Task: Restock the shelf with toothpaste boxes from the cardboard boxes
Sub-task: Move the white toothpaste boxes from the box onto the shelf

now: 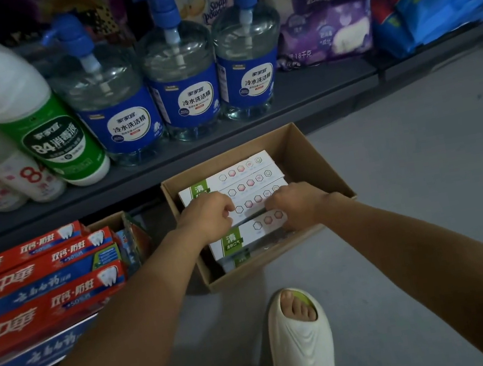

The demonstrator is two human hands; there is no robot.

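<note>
both hands' grip, left (207,216) and right (296,205), seemingly clenched on white toothpaste boxes (250,203) in the cardboard box (320,167)

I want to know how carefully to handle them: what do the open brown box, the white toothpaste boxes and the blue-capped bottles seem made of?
Open brown box: matte cardboard, raw folded walls. White toothpaste boxes: apparently thin printed card, slightly glossy. Blue-capped bottles: clear plastic, probably; liquid shows through.

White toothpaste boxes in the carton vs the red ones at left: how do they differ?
The white toothpaste boxes carry green panels and hexagon icons; the red toothpaste boxes show white lettering and tooth graphics. White ones lie inside the open cardboard carton on the floor, under both hands; red ones are stacked outside it, untouched. Both are long, flat-lying cartons.
</note>
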